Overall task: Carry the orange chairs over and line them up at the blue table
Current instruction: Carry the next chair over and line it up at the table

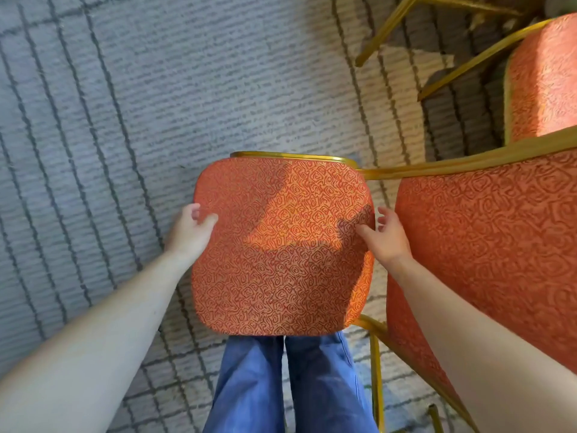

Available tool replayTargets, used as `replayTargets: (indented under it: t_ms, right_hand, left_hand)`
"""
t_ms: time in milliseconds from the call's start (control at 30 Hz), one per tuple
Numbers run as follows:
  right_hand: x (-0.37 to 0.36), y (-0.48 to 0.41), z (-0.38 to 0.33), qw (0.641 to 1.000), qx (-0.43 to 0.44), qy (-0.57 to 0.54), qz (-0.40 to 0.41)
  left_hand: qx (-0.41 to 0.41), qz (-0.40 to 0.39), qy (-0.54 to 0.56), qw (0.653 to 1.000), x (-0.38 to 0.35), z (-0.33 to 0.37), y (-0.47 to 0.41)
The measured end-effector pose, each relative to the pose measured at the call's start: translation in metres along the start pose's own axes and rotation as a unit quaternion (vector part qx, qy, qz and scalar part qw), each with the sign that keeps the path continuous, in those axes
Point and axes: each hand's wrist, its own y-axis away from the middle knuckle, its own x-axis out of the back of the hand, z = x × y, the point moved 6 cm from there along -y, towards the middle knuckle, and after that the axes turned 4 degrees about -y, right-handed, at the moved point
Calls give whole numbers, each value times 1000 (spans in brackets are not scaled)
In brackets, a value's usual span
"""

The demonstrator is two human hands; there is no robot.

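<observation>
- Left grip (pixel 192 228) pinches the left edge of the orange chair (pixel 281 245) seat, thumb on top and fingers curled at the side.
- Right grip (pixel 387 237) is loose, with its thumb on the seat's right edge and fingers spread just off it.
- A second chair (pixel 487 232) stands just right of the right grip.
- Carpet (pixel 125 104) lies beneath.

I count three orange swirl-patterned cushioned chairs with gold metal frames: middle chair (pixel 281 245), right chair (pixel 499 245), far chair (pixel 544 76). Two bare hands: left hand (pixel 190 232), right hand (pixel 388 237). One grey lined carpet (pixel 125 104).
</observation>
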Motion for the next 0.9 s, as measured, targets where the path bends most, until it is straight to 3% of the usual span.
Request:
replayTargets:
  t_ms: [200, 633, 900]
  right_hand:
    - [-23, -29, 13, 1000, 11, -24, 9]
    - [-42, -65, 44, 996, -21, -90, 16]
    - [-51, -64, 68, 978, -61, -196, 39]
  left_hand:
    - [-11, 84, -43, 995, -10, -6, -14]
    - [-16, 100, 54, 993, -26, -29, -37]
    - [5, 81, 113, 990, -31, -45, -47]
